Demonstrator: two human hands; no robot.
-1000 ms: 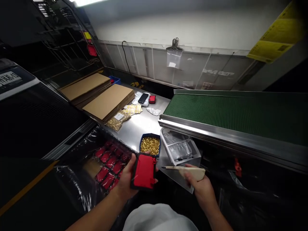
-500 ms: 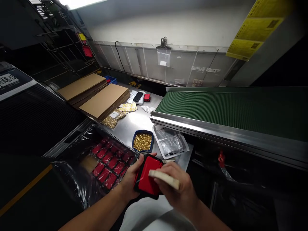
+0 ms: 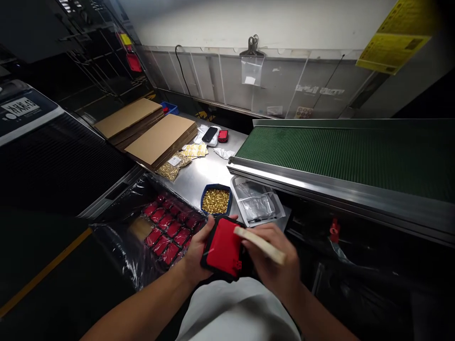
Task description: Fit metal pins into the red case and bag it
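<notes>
My left hand (image 3: 199,251) grips a red case with black edges (image 3: 223,247) by its left side, thumb along the near edge, its red face turned up to me. In my right hand (image 3: 279,258) is a pale, flat, wooden-looking stick (image 3: 261,244), slightly blurred. Its far end lies over the right edge of the case's red face; whether they touch I cannot tell. Just beyond my hands is a blue tray (image 3: 203,208) of small gold-coloured pieces (image 3: 216,201). To the left, a carton lined with clear plastic (image 3: 121,258) holds rows of similar red cases (image 3: 166,227).
A green ribbed conveyor (image 3: 320,151) runs off to the right, its metal edge near my right hand. Beside the tray lies a white tray of plastic bags (image 3: 259,203). Cardboard stacks (image 3: 163,137), a bag of gold pieces (image 3: 170,170), a phone (image 3: 209,134) and another red case (image 3: 223,136) occupy the metal table.
The stick has moved from over the middle of the case to its right edge, uncovering more of the red face. My right hand has shifted right. The camera view has tilted down slightly.
</notes>
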